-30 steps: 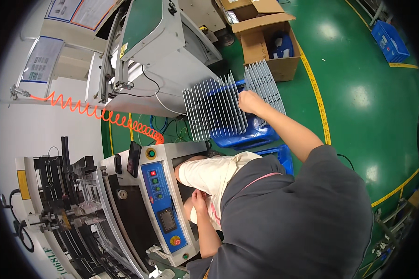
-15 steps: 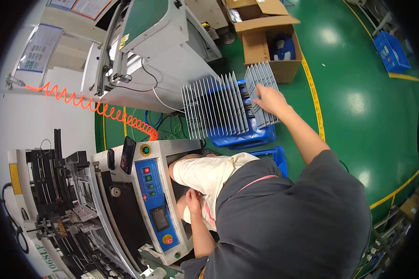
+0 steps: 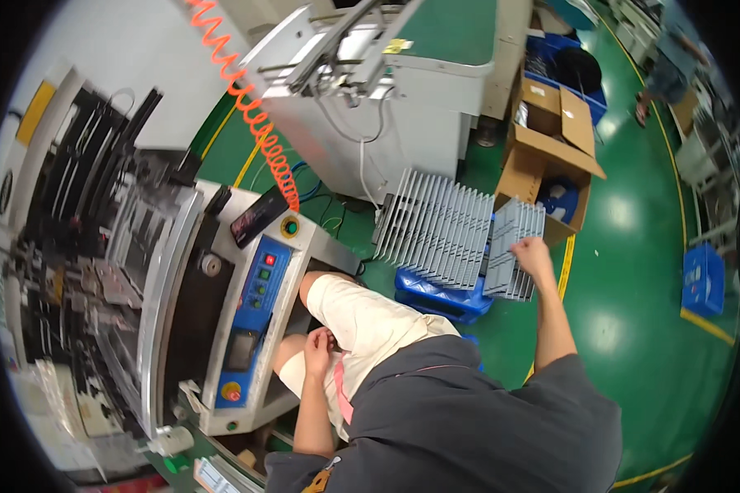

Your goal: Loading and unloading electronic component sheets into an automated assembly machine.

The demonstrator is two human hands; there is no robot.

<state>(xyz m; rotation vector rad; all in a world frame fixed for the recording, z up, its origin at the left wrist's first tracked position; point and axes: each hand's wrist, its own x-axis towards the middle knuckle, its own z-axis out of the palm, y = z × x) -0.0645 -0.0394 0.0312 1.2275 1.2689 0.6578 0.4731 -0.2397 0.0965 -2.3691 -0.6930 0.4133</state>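
Note:
My right hand (image 3: 534, 256) is reached out to the right, its fingers curled closed against a smaller grey slotted rack (image 3: 511, 275). Whatever may be between those fingers is too small to make out. Left of it stands a larger grey rack (image 3: 436, 226) of thin upright parallel plates, on a blue plastic base (image 3: 444, 297). My left hand (image 3: 318, 353) rests low over my lap, next to the machine's front, with fingertips drawn together. Anything in its pinch is hidden.
A machine with a blue control panel (image 3: 253, 316) and a dark phone-like device (image 3: 259, 218) stands at left. An orange coiled hose (image 3: 259, 123) hangs above. Beyond the racks are cardboard boxes (image 3: 522, 177), a white machine (image 3: 423, 123) and a blue bin (image 3: 703, 279). Another person (image 3: 670, 62) is far right.
The view has swung, so machine and racks appear shifted. My right hand stays at the smaller rack, its fingers now more curled. My left hand remains over my lap.

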